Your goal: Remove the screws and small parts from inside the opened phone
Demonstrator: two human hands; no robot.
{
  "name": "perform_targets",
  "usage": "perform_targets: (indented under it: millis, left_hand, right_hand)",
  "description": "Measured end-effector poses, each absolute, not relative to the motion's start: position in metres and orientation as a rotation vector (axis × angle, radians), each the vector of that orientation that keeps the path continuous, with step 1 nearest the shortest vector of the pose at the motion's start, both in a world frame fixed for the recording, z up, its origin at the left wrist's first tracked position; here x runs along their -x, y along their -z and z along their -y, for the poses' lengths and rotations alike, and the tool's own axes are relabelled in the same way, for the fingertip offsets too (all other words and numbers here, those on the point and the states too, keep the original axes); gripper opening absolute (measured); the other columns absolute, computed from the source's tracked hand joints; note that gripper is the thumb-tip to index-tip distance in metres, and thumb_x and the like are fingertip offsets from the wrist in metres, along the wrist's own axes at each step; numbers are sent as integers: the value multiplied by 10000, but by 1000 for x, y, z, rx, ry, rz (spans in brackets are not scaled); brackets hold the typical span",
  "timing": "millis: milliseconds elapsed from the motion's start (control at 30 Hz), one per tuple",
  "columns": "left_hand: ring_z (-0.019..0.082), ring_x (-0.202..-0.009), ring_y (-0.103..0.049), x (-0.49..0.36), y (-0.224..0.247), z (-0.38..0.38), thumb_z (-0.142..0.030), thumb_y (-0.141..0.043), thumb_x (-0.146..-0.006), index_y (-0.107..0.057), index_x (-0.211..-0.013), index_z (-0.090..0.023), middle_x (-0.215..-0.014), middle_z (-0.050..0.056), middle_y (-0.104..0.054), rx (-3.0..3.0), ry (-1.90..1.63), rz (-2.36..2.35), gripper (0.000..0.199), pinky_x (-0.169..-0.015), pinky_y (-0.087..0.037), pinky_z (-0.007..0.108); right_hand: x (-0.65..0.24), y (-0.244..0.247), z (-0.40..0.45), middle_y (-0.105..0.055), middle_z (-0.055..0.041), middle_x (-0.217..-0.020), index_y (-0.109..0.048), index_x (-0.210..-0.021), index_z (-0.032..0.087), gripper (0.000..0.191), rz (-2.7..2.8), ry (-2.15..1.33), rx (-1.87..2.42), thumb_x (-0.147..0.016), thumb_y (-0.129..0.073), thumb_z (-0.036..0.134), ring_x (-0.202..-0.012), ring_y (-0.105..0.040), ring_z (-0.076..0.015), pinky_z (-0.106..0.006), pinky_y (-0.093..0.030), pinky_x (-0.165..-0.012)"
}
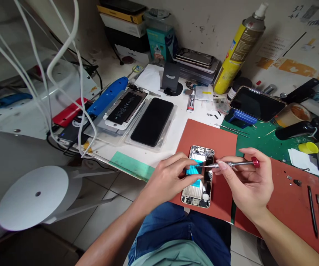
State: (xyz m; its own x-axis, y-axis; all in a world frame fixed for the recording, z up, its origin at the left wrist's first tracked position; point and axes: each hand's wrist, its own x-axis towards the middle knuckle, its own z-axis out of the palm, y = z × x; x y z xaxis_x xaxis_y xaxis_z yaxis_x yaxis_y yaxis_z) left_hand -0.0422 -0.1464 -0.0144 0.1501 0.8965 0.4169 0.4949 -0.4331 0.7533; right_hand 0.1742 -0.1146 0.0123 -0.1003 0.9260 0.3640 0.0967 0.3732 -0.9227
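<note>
Head view shows the work partway along, with an opened phone housing (pixel 194 192) lying face up on a red-brown mat (pixel 207 133) at the front edge of the counter (pixel 178 127), right before the person's lap. Its display is off, so the inside is bare: a bright blue piece (pixel 192 171) covers the middle of the wide silvery bay, and dark components run down the side nearer the right hand (pixel 248 181). That hand's thumb and fingers pinch the silver barrel of a slim screwdriver (pixel 233 164), the index finger curling toward its red cap (pixel 255 162). The driver lies nearly level, its tip over the blue piece; whether it touches cannot be told. The left hand (pixel 172 173) reaches across the near side of the housing, thumb and index finger spread around the tip; whether they press on the blue piece is unclear. Opening the phone looks done; work inside it seems under way, and no screen or cover is on the housing, so closing it appears left undone. A few small loose parts (pixel 297 182) sit on the second mat (pixel 281 201), near the right hand, and tweezers (pixel 233 130) lie beyond the first, apart from both hands.
</note>
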Motion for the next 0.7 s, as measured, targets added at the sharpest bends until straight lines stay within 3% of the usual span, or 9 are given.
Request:
perform_targets:
  millis: [200, 300, 400, 533, 700]
  left_hand:
    - [204, -1014, -623, 48, 8, 148, -52, -551, -970, -717, -1245, -194, -1108, 71, -716, -2089, -1170, -1158, 351, -876, -551, 380]
    - [283, -1236, -554, 50, 5, 147, -10, -506, -901, -738, -1220, -201, -1313, 71, -731, -2271, -979, -1075, 439, -1029, -516, 494]
    - [340, -1415, -457, 50, 3, 144, -28, -515, -874, -757, -1231, -243, -1504, 36, -659, -2370, -795, -1037, 481, -1125, -449, 590]
    - [363, -1501, -387, 49, 2, 141, -61, -528, -865, -768, -1266, -274, -1583, 39, -602, -2422, -692, -1003, 514, -1182, -385, 654]
    - [357, -1513, -384, 48, 2, 139, -87, -532, -881, -753, -1316, -253, -1547, 42, -636, -2433, -675, -1016, 516, -1226, -351, 655]
  right_hand:
    - [-199, -16, 105, -802, 27, -839, -534, -1390, 264, 564, 1634, -604, 1014, -915, -820, 157, -652, -781, -212, -387, -692, -635]
    - [-214, -15, 101, -796, 22, -818, -549, -1424, 255, 627, 1745, -354, 1074, -885, -864, 199, -686, -784, -235, -445, -690, -733]
    - [-219, -16, 100, -794, 18, -822, -555, -1435, 248, 632, 1822, -257, 1083, -886, -862, 195, -713, -790, -239, -428, -676, -734]
    - [-215, -19, 101, -800, -4, -893, -562, -1435, 232, 617, 1902, -175, 1055, -892, -846, 155, -718, -791, -212, -369, -666, -710]
    - [-208, -20, 104, -785, 8, -861, -559, -1436, 213, 614, 1944, -181, 969, -893, -822, 98, -690, -792, -192, -294, -652, -583]
